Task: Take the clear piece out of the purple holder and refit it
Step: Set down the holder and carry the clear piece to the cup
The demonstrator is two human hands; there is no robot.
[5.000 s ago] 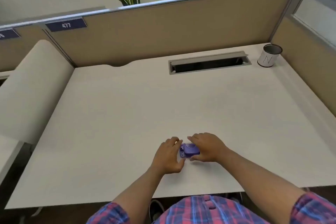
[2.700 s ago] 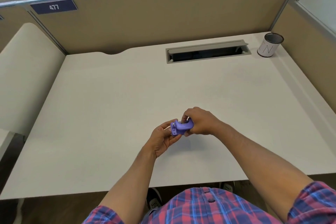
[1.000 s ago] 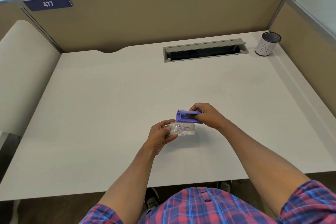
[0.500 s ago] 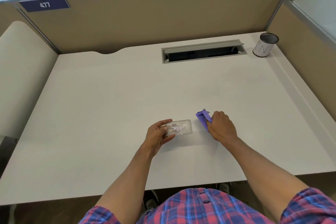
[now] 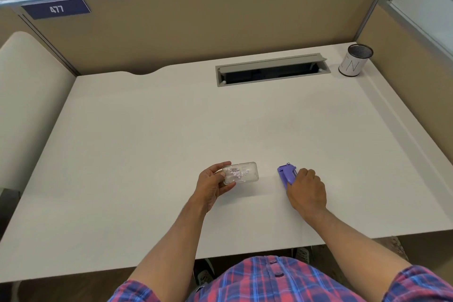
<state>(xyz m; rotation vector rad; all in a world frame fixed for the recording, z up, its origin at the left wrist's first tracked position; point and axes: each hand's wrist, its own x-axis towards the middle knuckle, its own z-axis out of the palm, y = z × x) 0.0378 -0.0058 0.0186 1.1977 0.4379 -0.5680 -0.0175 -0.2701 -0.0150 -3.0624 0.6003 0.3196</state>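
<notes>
My left hand (image 5: 212,186) gripped the clear piece (image 5: 240,172); my right hand (image 5: 306,192) closed on the purple holder (image 5: 286,174) on the table (image 5: 171,130).

Clear piece (image 5: 240,172): flat see-through rectangle with rounded corners, small pale lilac discs scattered inside; out of holder, lying roughly level, long side left to right; left end pinched in left hand (image 5: 212,185), rest jutting free just above desk (image 5: 147,142).
Holder (image 5: 286,175): purple, small, narrow, with a small metal pin at far end; down on desk, right of clear piece and apart from it; near end covered by right hand (image 5: 306,191).
</notes>
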